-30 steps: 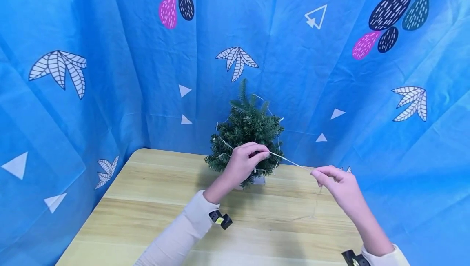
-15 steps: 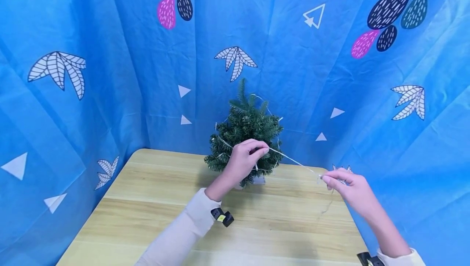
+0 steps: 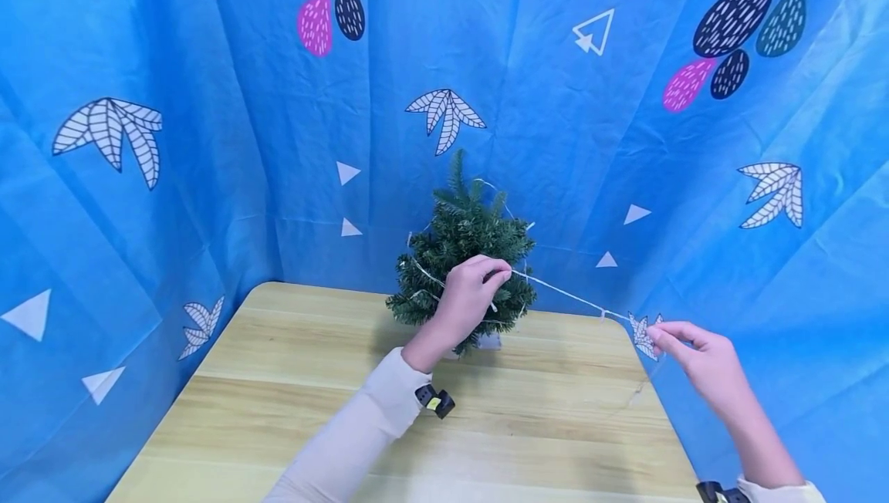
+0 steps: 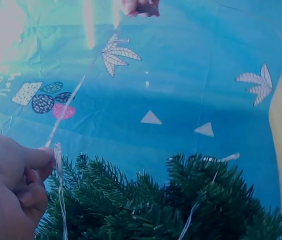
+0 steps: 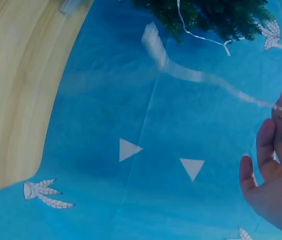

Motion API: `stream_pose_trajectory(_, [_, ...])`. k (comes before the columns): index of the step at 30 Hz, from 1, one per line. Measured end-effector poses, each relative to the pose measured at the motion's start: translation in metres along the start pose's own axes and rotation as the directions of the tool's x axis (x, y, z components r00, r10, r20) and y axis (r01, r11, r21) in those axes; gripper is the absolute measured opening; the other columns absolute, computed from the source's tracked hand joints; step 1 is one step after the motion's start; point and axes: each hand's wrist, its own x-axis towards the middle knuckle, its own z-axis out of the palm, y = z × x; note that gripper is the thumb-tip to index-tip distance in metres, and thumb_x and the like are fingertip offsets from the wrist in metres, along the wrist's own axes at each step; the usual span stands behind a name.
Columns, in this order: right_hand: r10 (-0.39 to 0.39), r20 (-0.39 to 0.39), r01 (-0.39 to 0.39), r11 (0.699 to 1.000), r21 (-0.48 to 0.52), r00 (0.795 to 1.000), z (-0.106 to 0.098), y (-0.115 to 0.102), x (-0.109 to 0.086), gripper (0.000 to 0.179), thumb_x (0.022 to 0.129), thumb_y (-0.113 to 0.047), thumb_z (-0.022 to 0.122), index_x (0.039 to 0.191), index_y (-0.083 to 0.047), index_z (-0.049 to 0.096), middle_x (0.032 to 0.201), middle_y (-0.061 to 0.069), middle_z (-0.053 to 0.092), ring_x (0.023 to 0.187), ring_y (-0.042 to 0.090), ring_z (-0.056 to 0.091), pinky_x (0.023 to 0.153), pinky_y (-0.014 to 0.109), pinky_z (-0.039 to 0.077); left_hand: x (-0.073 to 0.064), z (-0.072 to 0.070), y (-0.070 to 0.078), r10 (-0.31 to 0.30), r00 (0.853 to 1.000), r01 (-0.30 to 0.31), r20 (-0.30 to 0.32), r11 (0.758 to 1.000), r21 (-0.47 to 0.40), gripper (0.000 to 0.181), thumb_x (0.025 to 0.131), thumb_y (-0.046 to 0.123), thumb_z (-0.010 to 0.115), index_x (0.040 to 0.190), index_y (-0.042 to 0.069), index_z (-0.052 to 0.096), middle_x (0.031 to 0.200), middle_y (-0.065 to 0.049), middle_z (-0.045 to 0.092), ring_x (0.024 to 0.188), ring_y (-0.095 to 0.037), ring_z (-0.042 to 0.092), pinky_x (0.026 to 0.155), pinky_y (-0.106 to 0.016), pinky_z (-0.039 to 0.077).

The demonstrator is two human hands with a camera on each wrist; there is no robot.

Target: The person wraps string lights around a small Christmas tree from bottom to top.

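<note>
A small green artificial Christmas tree (image 3: 468, 229) stands upright near the table's back edge. Thin, clear string lights (image 3: 562, 292) wrap loosely around it, with tiny bulbs sticking out. In front of the tree, my left hand (image 3: 464, 298) pinches the wire between thumb and fingers. Out to the right, past the table edge, my right hand (image 3: 708, 364) pinches the same wire, which is stretched fairly straight between both hands. A loose tail hangs below the right hand. In the right wrist view, a blurred length of the wire (image 5: 200, 77) trails from the right fingertips.
The wooden table (image 3: 278, 379) has a rounded back corner and its right edge lies below my right forearm. A blue patterned cloth (image 3: 556, 102) hangs close behind and on both sides. The tree's pale base (image 3: 490, 341) partly shows beneath the branches.
My right hand has moved right, lengthening the stretch of wire between the hands. The left hand has risen slightly, still pinching the wire. The tree has stayed in place.
</note>
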Motion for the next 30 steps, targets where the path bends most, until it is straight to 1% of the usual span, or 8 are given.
stream_pose_trajectory(4, [0.019,-0.057,-0.017,0.999,0.030,0.998,0.006,-0.003,0.000,0.042,0.098,-0.048,0.063,0.114,-0.010,0.073,0.095,-0.015,0.070,0.095,-0.004,0.051,0.072,0.017,0.043,0.003,0.003,0.003,0.090,0.996,-0.089,0.005,0.982,0.167,0.014,0.099,0.016,0.065,0.105,0.012,0.077,0.101,0.000,0.073,0.087,-0.010,0.067,0.078,-0.023,0.055])
stream_pose_trajectory(6, [0.021,-0.083,-0.017,0.999,0.048,0.996,0.009,-0.006,0.001,0.043,0.098,-0.047,0.062,0.115,-0.010,0.073,0.090,-0.011,0.071,0.088,0.006,0.053,0.067,0.022,0.043,0.006,0.006,0.004,0.116,0.993,-0.115,0.006,0.973,0.202,0.013,0.099,0.015,0.066,0.104,0.011,0.077,0.099,0.000,0.073,0.088,-0.012,0.068,0.079,-0.024,0.056])
stream_pose_trajectory(8, [0.028,-0.104,-0.022,0.998,0.063,0.994,0.013,-0.010,0.001,0.042,0.098,-0.048,0.062,0.114,-0.010,0.072,0.087,-0.009,0.070,0.085,0.009,0.053,0.064,0.025,0.043,0.007,0.008,0.004,0.124,0.992,-0.123,0.008,0.969,0.214,0.013,0.098,0.015,0.067,0.104,0.010,0.077,0.098,0.000,0.074,0.089,-0.012,0.068,0.080,-0.024,0.056])
stream_pose_trajectory(12, [0.055,-0.133,-0.042,0.994,0.105,0.990,0.019,-0.017,0.003,0.041,0.098,-0.050,0.062,0.107,-0.011,0.072,0.084,-0.008,0.068,0.074,0.016,0.047,0.055,0.032,0.039,0.008,0.012,0.004,0.106,0.994,-0.108,0.022,0.970,0.217,0.014,0.097,0.017,0.067,0.104,0.011,0.077,0.098,0.001,0.073,0.089,-0.011,0.068,0.080,-0.023,0.056])
stream_pose_trajectory(15, [0.064,-0.142,-0.045,0.989,0.139,0.988,0.021,-0.021,0.007,0.042,0.096,-0.051,0.064,0.107,-0.011,0.073,0.081,-0.011,0.069,0.072,0.015,0.047,0.053,0.034,0.038,0.008,0.013,0.004,0.094,0.995,-0.098,0.028,0.975,0.202,0.015,0.098,0.018,0.066,0.106,0.012,0.077,0.100,0.001,0.073,0.091,-0.011,0.069,0.081,-0.023,0.056])
stream_pose_trajectory(21, [0.076,-0.143,-0.054,0.987,0.154,0.987,0.025,-0.030,0.010,0.045,0.096,-0.051,0.064,0.113,-0.010,0.073,0.080,-0.011,0.071,0.081,0.011,0.051,0.059,0.029,0.042,0.012,0.018,0.012,0.086,0.995,-0.091,0.044,0.989,0.118,0.017,0.100,0.018,0.065,0.110,0.012,0.076,0.105,0.001,0.073,0.094,-0.010,0.068,0.083,-0.021,0.055])
stream_pose_trajectory(26, [0.098,-0.168,-0.070,0.984,0.166,0.981,0.030,-0.039,0.014,0.050,0.095,-0.054,0.063,0.117,-0.011,0.072,0.084,-0.007,0.074,0.081,0.012,0.052,0.058,0.029,0.042,0.027,0.031,0.035,0.103,0.985,-0.117,0.135,0.988,0.100,0.020,0.100,0.023,0.064,0.114,0.016,0.075,0.109,0.004,0.073,0.096,-0.006,0.067,0.081,-0.015,0.052])
stream_pose_trajectory(30, [0.098,-0.188,-0.064,0.982,0.178,0.977,0.035,-0.045,0.017,0.050,0.095,-0.054,0.063,0.117,-0.011,0.072,0.084,-0.006,0.074,0.071,0.017,0.051,0.053,0.030,0.042,0.041,0.048,0.056,0.140,0.962,-0.167,0.234,0.981,0.102,0.022,0.100,0.026,0.063,0.117,0.017,0.075,0.110,0.004,0.074,0.094,-0.002,0.066,0.078,-0.011,0.048])
